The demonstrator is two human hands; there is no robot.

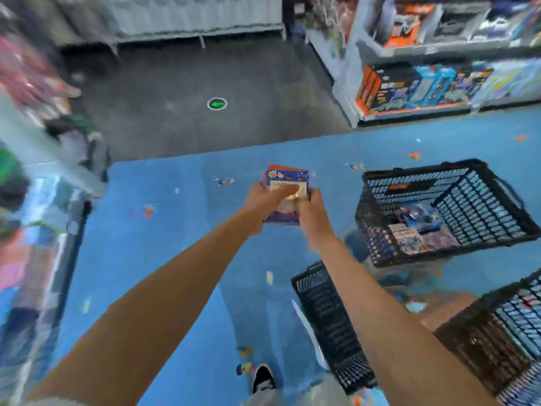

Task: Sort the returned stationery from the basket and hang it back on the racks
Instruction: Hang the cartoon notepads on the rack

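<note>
A small stack of stationery packets (285, 186) is held out front, above the blue floor (175, 230). It is gripped by the left hand (265, 200) and pinched by the right hand (310, 212). More packets are seen in the black basket (439, 212), right.

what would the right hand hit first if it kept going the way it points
Apart from the packets it grips, the right hand has a free way: only blue floor, then the green floor marker; depth unclear.

Basket (421, 169) right of packets (288, 175), shelves (439, 52) behind
</note>
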